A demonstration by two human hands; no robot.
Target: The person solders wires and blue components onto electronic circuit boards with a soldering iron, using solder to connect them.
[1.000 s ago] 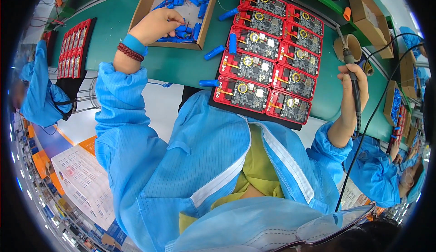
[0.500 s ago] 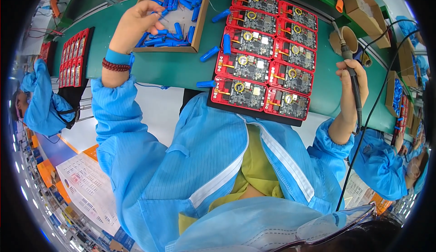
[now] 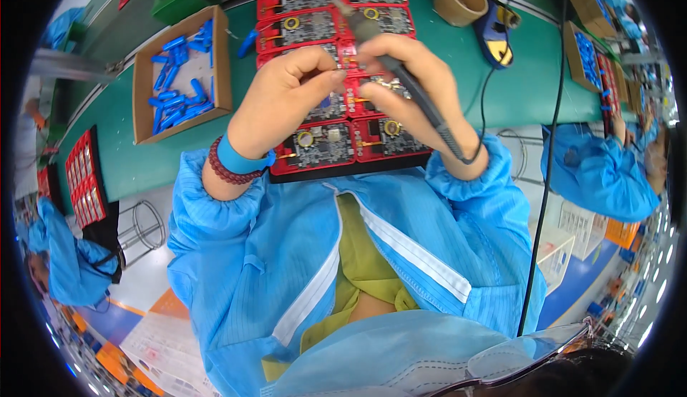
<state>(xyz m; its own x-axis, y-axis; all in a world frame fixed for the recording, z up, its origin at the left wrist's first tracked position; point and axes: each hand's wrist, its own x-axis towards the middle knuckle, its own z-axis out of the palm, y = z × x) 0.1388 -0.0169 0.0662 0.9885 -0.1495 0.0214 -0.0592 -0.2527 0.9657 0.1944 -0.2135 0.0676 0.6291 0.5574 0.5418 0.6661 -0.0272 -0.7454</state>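
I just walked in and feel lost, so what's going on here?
A person in a blue smock holds a soldering iron in the right hand, over red trays of circuit boards. The left hand is pinched close by; what it holds, if anything, can't be made out. To the left, a cardboard box of blue cylinders sits on the green table.
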